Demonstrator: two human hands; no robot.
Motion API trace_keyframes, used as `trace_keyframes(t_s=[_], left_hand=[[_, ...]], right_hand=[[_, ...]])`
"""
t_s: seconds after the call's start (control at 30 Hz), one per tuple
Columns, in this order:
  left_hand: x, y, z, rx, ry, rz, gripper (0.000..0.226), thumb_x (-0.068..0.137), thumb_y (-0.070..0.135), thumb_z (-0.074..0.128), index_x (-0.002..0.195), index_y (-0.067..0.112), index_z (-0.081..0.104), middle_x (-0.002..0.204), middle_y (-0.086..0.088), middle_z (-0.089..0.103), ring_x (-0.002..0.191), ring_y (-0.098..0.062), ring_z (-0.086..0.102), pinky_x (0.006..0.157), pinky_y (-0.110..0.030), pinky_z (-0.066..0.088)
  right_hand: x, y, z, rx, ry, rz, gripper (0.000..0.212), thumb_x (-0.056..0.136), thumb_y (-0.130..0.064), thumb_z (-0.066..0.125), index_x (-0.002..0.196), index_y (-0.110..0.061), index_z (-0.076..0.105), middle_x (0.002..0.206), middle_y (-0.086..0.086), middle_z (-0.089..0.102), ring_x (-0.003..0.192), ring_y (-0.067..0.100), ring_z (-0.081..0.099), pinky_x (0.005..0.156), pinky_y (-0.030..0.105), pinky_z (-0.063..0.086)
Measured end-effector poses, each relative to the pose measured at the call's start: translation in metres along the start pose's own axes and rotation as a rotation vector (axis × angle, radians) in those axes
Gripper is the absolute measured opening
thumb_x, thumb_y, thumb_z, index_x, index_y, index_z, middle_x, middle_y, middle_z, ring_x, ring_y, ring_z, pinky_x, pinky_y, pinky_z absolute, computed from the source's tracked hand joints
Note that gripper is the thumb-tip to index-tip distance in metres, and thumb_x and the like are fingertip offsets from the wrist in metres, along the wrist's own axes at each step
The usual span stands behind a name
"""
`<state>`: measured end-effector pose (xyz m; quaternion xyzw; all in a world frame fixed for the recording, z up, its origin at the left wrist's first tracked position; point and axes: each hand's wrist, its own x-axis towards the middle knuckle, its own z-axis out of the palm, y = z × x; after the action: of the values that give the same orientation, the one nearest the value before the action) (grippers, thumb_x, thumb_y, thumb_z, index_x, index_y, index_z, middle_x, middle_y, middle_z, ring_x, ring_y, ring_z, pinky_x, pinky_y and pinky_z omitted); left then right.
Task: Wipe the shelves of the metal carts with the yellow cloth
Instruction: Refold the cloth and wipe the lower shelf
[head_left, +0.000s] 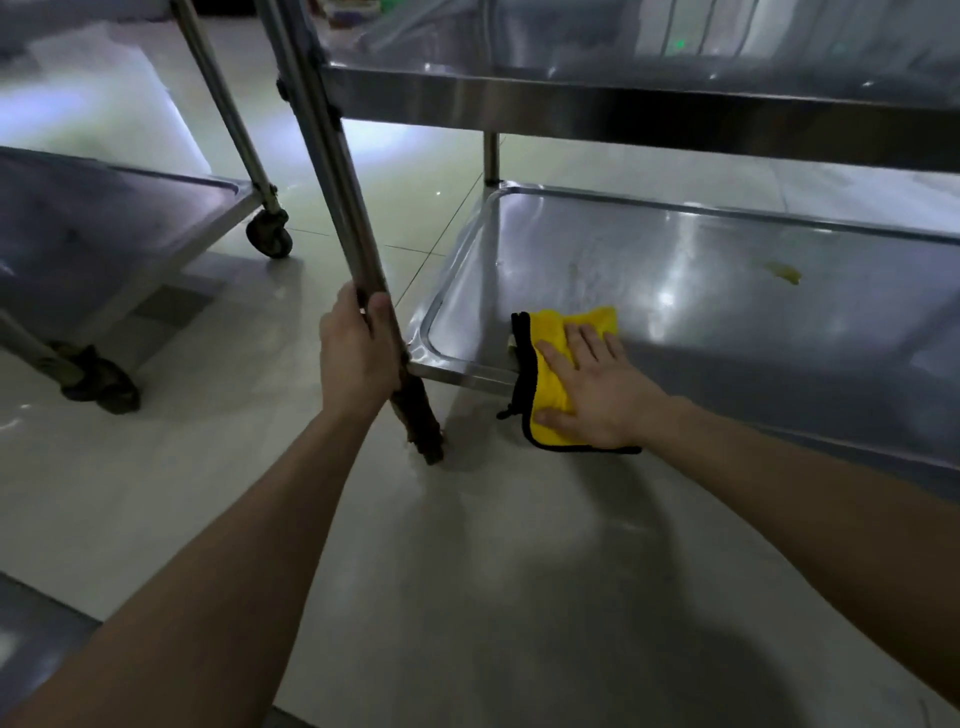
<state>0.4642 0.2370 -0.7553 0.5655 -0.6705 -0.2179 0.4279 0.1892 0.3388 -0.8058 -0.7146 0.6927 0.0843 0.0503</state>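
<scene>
Your right hand (597, 397) lies flat on the yellow cloth (550, 366), fingers (584, 343) straight and spread. It presses the cloth onto the front left corner of the bottom shelf (727, 301), and the cloth's near edge hangs over the rim. Your left hand (358, 358) grips the post (337, 171), fingers curled round it. You have one cloth and two carts; the second cart (104, 218) stands to the left. One yellow smear (784, 271) lies farther along the shelf.

The floor (467, 571) is pale glossy tile with thin grout lines, pretty dim overall, with a bright glare patch (374, 139) further back and a darker grey strip (31, 639) in the near-left corner. There's a small yellowish smear (784, 271) off to the right, a tiny green glow (679, 45) up top, and some blurry clear stuff (395, 31) I can't make out.
</scene>
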Motion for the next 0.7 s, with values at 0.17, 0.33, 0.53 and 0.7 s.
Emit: trace_keyframes(t_s=[0.17,0.33,0.53,0.7], left_hand=[[0.015,-0.019,-0.004,0.080,-0.073,-0.001,0.029,0.117,0.032,0.042,0.125,0.010,0.059,0.106,-0.016,0.066,0.090,-0.032,0.063,0.071,-0.036,0.042],[0.018,-0.024,-0.006,0.063,-0.115,0.041,0.030,0.116,0.035,0.045,0.129,0.012,0.060,0.106,-0.016,0.065,0.094,-0.034,0.064,0.077,-0.044,0.051],[0.021,-0.026,-0.003,0.055,-0.120,0.058,0.029,0.116,0.032,0.046,0.134,0.013,0.060,0.107,-0.015,0.064,0.092,-0.028,0.061,0.061,-0.020,0.034],[0.021,-0.021,-0.006,0.063,-0.161,0.023,0.029,0.115,0.029,0.047,0.137,0.013,0.060,0.108,-0.018,0.067,0.095,-0.032,0.063,0.066,-0.028,0.035]], right_hand=[[0.050,-0.076,-0.007,0.128,0.086,0.153,0.102,0.095,-0.084,0.035,0.170,-0.021,0.004,0.171,0.038,-0.003,0.158,0.058,-0.002,0.124,0.074,-0.001],[0.136,-0.101,-0.025,0.271,0.047,0.141,0.106,0.085,-0.098,0.018,0.169,-0.038,-0.005,0.172,0.030,-0.020,0.158,0.050,-0.022,0.120,0.076,-0.012],[0.219,-0.064,-0.044,0.287,0.037,0.316,0.113,0.082,-0.100,0.015,0.169,-0.033,-0.010,0.172,0.028,-0.021,0.158,0.051,-0.023,0.119,0.076,-0.017],[0.191,-0.081,-0.037,0.284,0.056,0.281,0.117,0.080,-0.100,0.012,0.171,-0.027,-0.002,0.174,0.027,-0.013,0.160,0.048,-0.017,0.122,0.073,-0.013]])
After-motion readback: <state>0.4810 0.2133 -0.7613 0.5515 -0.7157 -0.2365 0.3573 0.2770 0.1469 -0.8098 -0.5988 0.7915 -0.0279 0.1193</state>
